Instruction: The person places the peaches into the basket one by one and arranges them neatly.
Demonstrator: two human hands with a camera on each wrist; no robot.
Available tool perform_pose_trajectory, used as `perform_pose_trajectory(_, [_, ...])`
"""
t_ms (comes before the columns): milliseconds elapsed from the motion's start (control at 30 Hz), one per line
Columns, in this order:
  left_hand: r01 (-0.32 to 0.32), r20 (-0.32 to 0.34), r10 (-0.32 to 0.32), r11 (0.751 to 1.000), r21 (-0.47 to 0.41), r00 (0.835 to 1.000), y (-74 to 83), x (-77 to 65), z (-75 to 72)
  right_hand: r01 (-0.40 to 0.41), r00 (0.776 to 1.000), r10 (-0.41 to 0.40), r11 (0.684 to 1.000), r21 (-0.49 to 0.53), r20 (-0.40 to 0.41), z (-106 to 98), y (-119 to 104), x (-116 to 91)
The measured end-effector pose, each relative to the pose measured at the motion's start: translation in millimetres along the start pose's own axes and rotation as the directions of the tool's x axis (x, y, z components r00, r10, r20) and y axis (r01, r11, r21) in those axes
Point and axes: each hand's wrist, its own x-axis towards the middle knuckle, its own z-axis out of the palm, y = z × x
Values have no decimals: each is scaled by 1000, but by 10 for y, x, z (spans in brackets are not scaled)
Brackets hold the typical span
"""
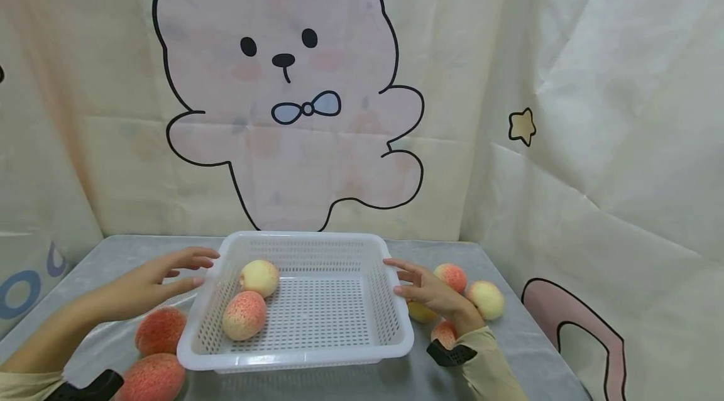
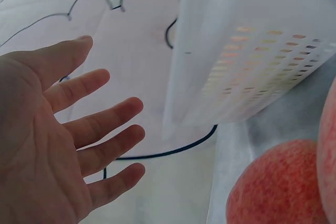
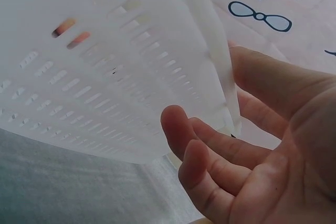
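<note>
A white plastic basket (image 1: 317, 351) with slotted walls stands in the middle of the table, with a pale yellow peach (image 1: 259, 278) and a pink-speckled peach (image 1: 244, 315) at its left side. My left hand (image 1: 141, 285) is beside the left rim, fingers spread and relaxed. In the left wrist view a gap shows between this hand (image 2: 79, 129) and the basket (image 2: 210, 66). At the right rim, my right hand (image 1: 427, 291) holds the basket edge. Its thumb and curled fingers (image 3: 195, 163) lie around the rim in the right wrist view.
Two red peaches (image 1: 160, 330) (image 1: 151, 379) lie left of the basket. On the right, partly behind my right hand, are several more, among them a pink peach (image 1: 451, 276) and a yellow one (image 1: 485, 300). A printed cloth (image 1: 441, 74) hangs behind the grey-covered table (image 1: 153, 244).
</note>
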Motion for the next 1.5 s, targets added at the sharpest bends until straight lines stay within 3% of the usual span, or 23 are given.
perform_pose_trajectory(100, [3, -62, -5, 999, -35, 998, -133, -124, -76, 3, 1000, -3, 1000, 0, 5, -2, -13, -5])
perform_pose_trajectory(267, [56, -123, -65, 996, -72, 990, -341, -327, -224, 12, 1000, -12, 1000, -21, 7, -15, -65, -3])
perform_pose_trajectory(467, [133, -114, -141, 989, -70, 983, -559, -456, -274, 21, 1000, -20, 999, -31, 11, -21, -58, 14])
perform_pose_trajectory(667, [236, -33, -241, 967, -99, 970, -786, -560, -260, 30, 999, -29, 999, -16, 27, 1, -38, 22])
perform_pose_trajectory(967, [339, 162, -307, 912, -231, 938, -1032, -608, -213, 29, 999, -28, 999, -20, 31, -4, -49, 8])
perform_pose_trajectory(1100, [328, 207, -275, 895, -303, 939, -1104, -573, -155, 31, 999, -31, 999, -25, 34, -10, -31, 0])
perform_pose_trajectory(1500, [290, 316, -170, 876, -385, 933, -1165, -504, -162, 46, 998, -45, 998, -32, 38, -21, -24, 1])
